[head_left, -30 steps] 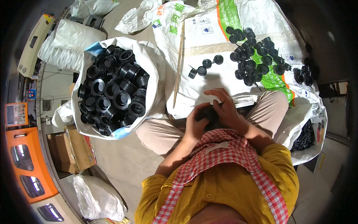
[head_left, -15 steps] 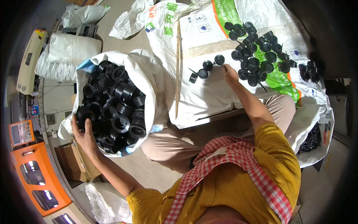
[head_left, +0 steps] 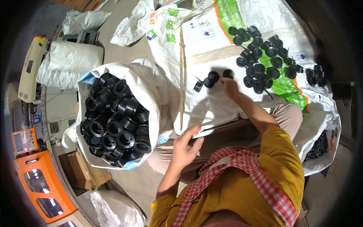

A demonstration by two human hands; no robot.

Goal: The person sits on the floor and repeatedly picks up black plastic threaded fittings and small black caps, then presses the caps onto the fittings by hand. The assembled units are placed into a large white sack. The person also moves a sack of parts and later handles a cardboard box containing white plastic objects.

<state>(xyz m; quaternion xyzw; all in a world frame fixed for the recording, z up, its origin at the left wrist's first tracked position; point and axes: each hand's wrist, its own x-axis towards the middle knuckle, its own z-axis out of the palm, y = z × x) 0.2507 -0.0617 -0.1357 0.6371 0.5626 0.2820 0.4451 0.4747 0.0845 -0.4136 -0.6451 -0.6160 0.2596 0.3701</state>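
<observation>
My left hand [head_left: 185,150] is curled in front of my lap, near the front edge of the white sheet; a dark patch shows between its thumb and fingers, too unclear to name. My right hand [head_left: 229,89] rests low over the sheet, its fingertips pinched at a round black cap [head_left: 228,73]. Just left of those fingers lies a short row of black caps [head_left: 208,82], one with a thin tail. To the left stands an open white sack [head_left: 159,109] full of black ribbed, threaded rings [head_left: 117,121].
More black caps [head_left: 259,70] lie scattered at the right of the white sheet [head_left: 204,106]. A thin wooden stick [head_left: 182,75] crosses it. Another sack [head_left: 329,151] with small black pieces stands at right. Cardboard box [head_left: 81,172] and orange machine [head_left: 43,185] are at left.
My left hand has left the ring sack and swung right to in front of my lap. My right hand remains by the caps, the nearest one shifted slightly. The view has tilted a little.
</observation>
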